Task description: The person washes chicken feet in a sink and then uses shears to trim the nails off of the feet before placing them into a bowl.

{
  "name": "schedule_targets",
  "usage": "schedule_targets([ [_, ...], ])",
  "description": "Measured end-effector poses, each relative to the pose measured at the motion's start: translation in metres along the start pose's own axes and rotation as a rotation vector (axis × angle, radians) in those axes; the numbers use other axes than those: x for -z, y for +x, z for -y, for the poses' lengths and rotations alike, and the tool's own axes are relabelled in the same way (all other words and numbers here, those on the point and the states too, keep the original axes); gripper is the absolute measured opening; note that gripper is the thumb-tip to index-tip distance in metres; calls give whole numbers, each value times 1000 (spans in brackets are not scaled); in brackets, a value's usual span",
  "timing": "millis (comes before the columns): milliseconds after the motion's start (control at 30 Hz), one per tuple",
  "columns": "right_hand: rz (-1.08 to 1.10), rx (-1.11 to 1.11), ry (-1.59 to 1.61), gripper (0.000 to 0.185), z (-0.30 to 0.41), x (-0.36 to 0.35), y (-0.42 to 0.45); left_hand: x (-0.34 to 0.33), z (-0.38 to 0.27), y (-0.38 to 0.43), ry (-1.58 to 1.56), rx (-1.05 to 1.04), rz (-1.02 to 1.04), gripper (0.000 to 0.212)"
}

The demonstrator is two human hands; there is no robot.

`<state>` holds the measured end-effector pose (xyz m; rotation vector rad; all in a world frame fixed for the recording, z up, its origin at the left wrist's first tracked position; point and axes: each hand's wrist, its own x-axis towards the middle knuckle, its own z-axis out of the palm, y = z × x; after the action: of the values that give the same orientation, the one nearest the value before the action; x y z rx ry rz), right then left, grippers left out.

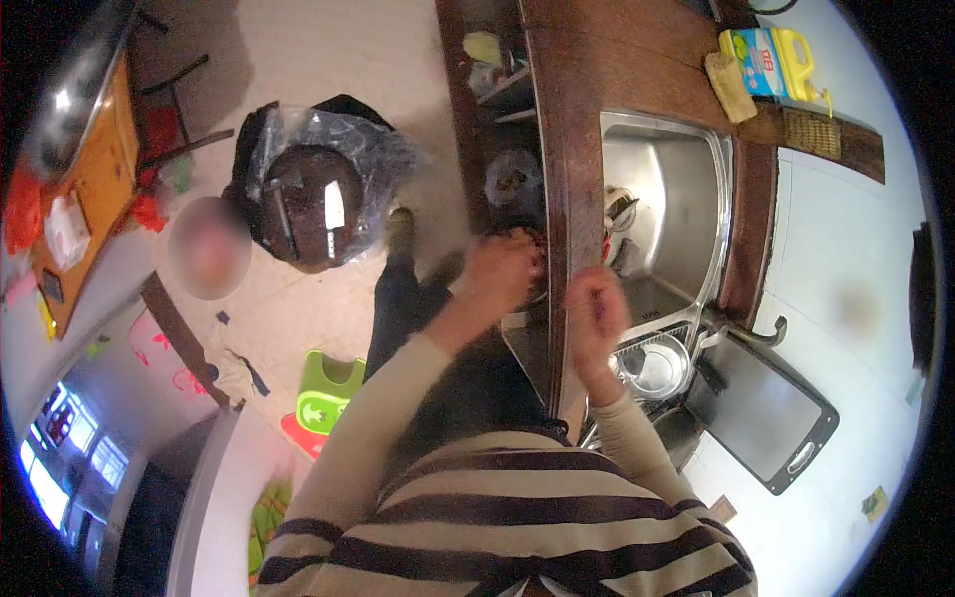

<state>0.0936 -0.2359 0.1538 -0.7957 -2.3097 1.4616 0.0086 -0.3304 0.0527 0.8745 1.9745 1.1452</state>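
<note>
My left hand (503,270) reaches into the open cabinet below the counter, its fingers over the rim of a dark round object. What its fingers grip is hidden. My right hand (598,317) is over the front edge of the wooden counter (571,194), beside the steel sink (675,201), with fingers curled and blurred; nothing shows in it. A metal strainer-like item (621,209) and other utensils lie in the sink. A clear plastic-wrapped item (513,177) sits in the cabinet, just beyond my left hand.
A cleaver (334,205) lies on a round dark board (306,231) over plastic at left. Past the sink stand a yellow detergent jug (791,63) and a sponge (731,86). A dish rack with a metal lid (660,366) and a black-framed board (761,410) are at right; a green stool (324,395) is on the floor.
</note>
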Motion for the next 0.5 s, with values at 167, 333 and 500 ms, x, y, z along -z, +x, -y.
schedule_targets([
  [167, 114, -485, 373, 7, -58, -110, -5, 22, 89, -31, 327, 336, 19, 27],
  [333, -87, -883, 457, 9, -238, -199, 13, -1, 153, -41, 152, 361, -192, 16],
  [500, -233, -723, -1, 11, -379, -230, 38, -36, 203, -39, 58, 326, -224, 14],
])
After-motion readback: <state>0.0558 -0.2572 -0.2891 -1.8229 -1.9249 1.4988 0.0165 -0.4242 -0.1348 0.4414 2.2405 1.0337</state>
